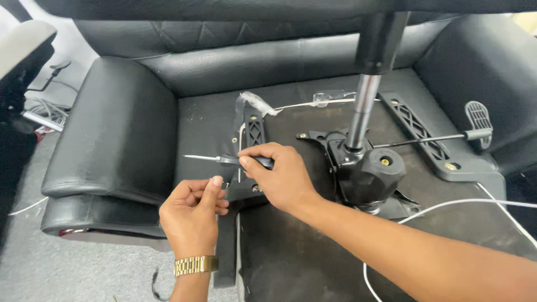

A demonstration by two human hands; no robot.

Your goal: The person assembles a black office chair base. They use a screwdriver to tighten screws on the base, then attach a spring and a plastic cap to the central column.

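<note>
An upturned black office chair seat [291, 263] lies before me with its tilt mechanism [366, 173] and chrome gas cylinder [361, 114] standing up. My right hand [282, 176] grips a screwdriver [221, 160] by its dark handle, the metal tip pointing left over a black armrest bracket [254, 131]. My left hand [190, 215], wearing a gold watch, pinches something small between thumb and fingers just below the screwdriver shaft; the item is too small to identify.
A second bracket [417, 131] is bolted on the right side of the seat. A lever with a paddle end [478, 120] sticks out right. Clear plastic bags [260, 103] and a white cable [447, 204] lie on the seat. Black padded armrest [109, 131] at left, grey floor below.
</note>
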